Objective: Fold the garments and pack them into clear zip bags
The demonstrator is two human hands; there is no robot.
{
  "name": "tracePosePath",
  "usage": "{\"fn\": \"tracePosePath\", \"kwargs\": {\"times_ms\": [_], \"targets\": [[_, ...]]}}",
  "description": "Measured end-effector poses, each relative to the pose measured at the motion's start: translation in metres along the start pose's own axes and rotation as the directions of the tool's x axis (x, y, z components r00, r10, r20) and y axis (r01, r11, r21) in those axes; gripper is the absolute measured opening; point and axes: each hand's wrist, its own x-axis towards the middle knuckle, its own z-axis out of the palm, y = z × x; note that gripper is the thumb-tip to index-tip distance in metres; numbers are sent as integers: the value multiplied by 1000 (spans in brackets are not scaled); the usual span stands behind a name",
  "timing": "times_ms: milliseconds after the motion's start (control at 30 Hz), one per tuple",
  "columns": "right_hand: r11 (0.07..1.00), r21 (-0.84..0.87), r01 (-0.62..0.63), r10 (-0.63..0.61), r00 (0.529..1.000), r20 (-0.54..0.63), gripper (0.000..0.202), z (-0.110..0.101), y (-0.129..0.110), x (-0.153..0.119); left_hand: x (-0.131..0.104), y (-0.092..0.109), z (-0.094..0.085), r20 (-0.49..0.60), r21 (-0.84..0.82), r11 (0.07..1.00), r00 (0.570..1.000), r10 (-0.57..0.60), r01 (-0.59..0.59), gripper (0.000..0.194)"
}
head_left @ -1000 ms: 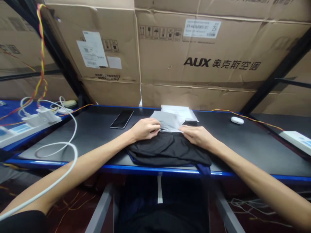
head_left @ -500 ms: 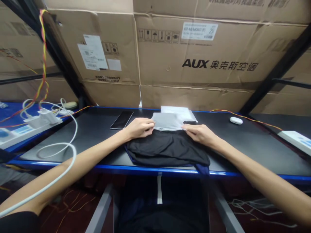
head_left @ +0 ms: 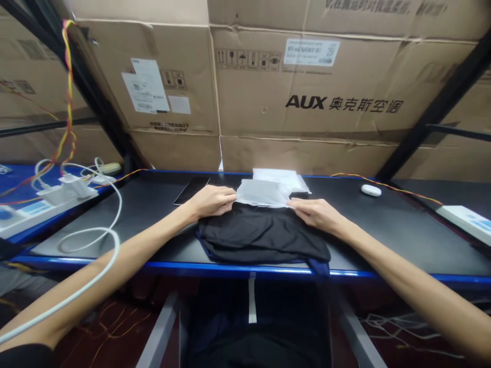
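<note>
A whitish translucent plastic bag (head_left: pixel 263 192) is stretched between my two hands above the back edge of a dark cloth. My left hand (head_left: pixel 216 201) pinches its left corner, fingers curled closed. At the opposite corner my right hand (head_left: pixel 315 210) grips the bag between thumb and fingers. Below them the folded black cloth (head_left: pixel 264 232), with dark blue edging, lies at the table's front. Behind the held bag rests another white packet (head_left: pixel 284 177), partly covered by it. What the held bag contains, if anything, cannot be made out.
A phone (head_left: pixel 187 191) lies left of my left hand. On the right are a white earbud case (head_left: pixel 371 190) and a power strip (head_left: pixel 466 222). A white cable (head_left: pixel 115 255) loops over my left arm from another power strip (head_left: pixel 49 207). Cardboard (head_left: pixel 268 117) stands behind the black table (head_left: pixel 399 235).
My left hand has moved slightly left with its corner of the bag, so the bag is drawn wider. My right hand has barely moved.
</note>
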Motion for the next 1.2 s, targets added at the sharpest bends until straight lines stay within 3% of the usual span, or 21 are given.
{"fn": "tracePosePath", "kwargs": {"times_ms": [167,367,500,633,800,933,1033,1200], "targets": [[999,43,-19,22,998,-62,34,2,-2,2,17,12,-8,26,42,999,999,-32,31,13],[994,81,-67,74,994,-83,34,6,-6,6,45,34,2,17,-31,999,999,35,-35,58],[994,87,-71,77,994,-71,34,6,-12,8,51,37,14,-2,-1,998,998,70,-70,46],[994,61,-96,101,992,-72,38,5,-20,8,42,22,16,-68,33,999,997,21,-19,43],[997,48,-57,56,998,26,36,6,-24,10,27,-12,22,-78,75,968,969,-234,239,44],[998,55,-20,16,996,85,33,8,-22,12,23,-30,38,0,81,927,930,-368,367,44],[997,65,-29,22,994,107,35,8,-22,12,22,-37,48,124,25,900,892,-435,436,43],[992,105,-75,58,987,151,41,7,-22,12,22,-39,43,294,-153,863,856,-426,482,59]]}}
